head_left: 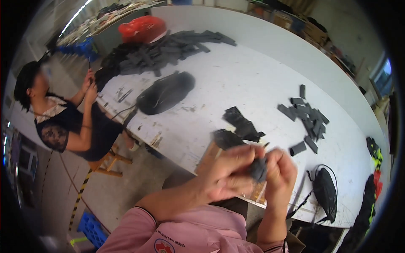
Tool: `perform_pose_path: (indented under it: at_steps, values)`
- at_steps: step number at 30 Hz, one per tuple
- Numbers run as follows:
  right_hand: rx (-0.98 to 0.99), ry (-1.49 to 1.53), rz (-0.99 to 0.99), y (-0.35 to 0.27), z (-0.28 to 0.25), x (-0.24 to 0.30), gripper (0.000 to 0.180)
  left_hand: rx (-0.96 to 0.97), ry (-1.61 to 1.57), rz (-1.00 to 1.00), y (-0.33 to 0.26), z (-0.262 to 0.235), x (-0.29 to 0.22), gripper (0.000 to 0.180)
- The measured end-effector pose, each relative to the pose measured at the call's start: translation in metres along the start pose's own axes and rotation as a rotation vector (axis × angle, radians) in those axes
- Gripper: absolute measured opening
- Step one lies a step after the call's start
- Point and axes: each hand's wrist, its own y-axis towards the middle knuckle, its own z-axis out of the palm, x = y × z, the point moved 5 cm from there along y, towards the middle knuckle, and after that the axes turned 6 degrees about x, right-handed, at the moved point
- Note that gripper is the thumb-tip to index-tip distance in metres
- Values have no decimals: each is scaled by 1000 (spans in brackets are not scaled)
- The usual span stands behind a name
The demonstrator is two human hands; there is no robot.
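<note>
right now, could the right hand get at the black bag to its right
Probably yes: the right hand is near the black bag, with nothing apparent standing between them, though that hand seems busy at a dark grey piece.

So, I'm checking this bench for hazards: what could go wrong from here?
The grey piece, seemingly held in the air by the left hand and right hand, could slip and drop. The black bag has a strap near the right forearm that might snag. A loose roll close to the right hand might get knocked.

One held grey piece (258, 170), one stool (107, 165)
</note>
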Motion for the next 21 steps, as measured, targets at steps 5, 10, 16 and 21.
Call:
perform_pose_path:
  at_steps: [5,10,16,21]
  values:
    - [-4,197,265,31,-31,-27,18,-106,-47,-88,51,-19,-18,18]
    - [47,487,347,13,-36,-81,17,-305,41,-106,41,-70,-2,16]
    - [140,440,360,38,-34,-80,19,-238,-75,-52,57,-74,-18,18]
    - [156,283,334,47,-30,-55,23,-163,-470,69,56,-54,-16,21]
